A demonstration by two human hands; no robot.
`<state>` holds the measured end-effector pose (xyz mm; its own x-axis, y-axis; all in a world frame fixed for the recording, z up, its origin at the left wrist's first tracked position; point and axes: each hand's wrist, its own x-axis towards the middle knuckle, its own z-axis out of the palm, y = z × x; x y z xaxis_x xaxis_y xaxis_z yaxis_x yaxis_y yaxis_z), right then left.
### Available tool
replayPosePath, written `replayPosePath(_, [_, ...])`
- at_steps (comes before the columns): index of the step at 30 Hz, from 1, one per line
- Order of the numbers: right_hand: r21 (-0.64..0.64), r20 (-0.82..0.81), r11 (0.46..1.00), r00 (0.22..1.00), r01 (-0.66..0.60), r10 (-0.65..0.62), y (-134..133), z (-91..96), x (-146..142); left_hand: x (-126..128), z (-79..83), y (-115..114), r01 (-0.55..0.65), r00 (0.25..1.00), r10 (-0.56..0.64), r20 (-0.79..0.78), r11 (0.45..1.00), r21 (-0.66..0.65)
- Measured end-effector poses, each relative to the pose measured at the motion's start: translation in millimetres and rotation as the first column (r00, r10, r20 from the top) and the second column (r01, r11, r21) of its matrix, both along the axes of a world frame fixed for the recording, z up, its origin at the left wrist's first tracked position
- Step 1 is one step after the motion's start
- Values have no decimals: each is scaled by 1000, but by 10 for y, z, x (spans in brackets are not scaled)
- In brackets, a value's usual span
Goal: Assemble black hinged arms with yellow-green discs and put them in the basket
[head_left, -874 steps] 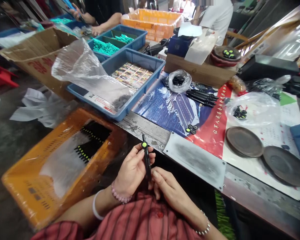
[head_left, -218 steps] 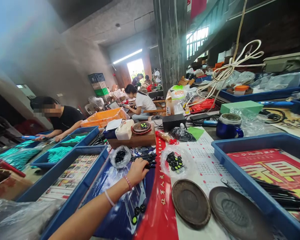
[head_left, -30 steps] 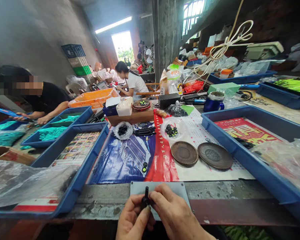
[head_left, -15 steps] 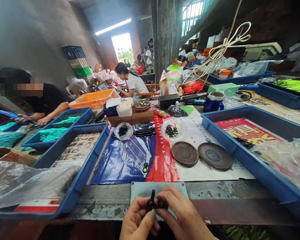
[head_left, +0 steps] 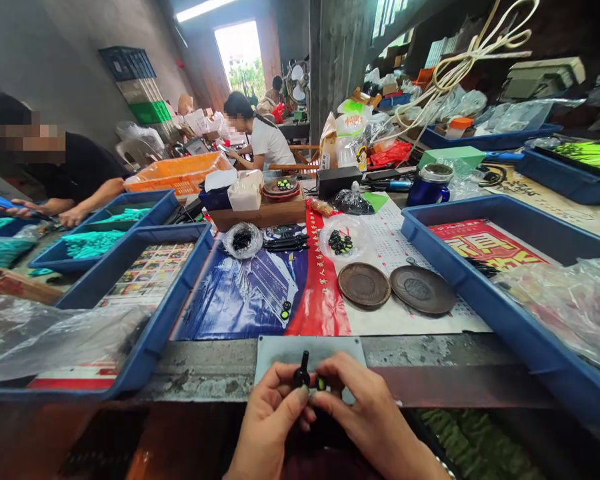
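Tiny parts here, so it's all fingertip work just over the grey metal plate: the left hand pinches a black stem upright, and the right hand pinches a black-and-green disc right beside it. More discs sit beyond the plate on a blue printed sheet.

The scuffed worktop is carrying a grey metal plate just beyond the hands, a blue plastic tray ahead to their left, a second blue tray ahead to their right, and two dark round dishes on a printed calendar sheet straight ahead.
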<state>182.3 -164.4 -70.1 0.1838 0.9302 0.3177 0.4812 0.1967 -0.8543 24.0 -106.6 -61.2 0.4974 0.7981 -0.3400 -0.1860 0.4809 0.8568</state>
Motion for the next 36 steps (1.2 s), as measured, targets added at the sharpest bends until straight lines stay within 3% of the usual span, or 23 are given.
replayPosePath(6, [47, -209, 996, 975, 81, -69, -39, 26, -64, 38, 34, -44, -36, 998, 36, 54, 999, 8])
replayPosePath(14, [1, -279, 988, 949, 155, -148, -6, -22, -240, 29, -30, -111, -54, 996, 49, 74, 996, 68])
replayPosePath(18, [40, -280, 981, 944, 191, -173, -10, -37, -302, -2, -110, -129, -37, 999, 33, 21, 981, 188])
replayPosePath(24, [101, -317, 963, 925, 250, -207, 1, -23, -387, -75, -156, -194, 4, 996, 32, -82, 912, 409])
replayPosePath(29, [174, -203, 943, 947, 284, -248, -21, 47, -421, -109, -51, -252, 33, 991, 48, -129, 827, 561])
replayPosePath(36, [162, 139, 973, 972, 164, -187, -11, 18, -379, -88, 53, -276, -24, 982, 145, -118, 725, 689])
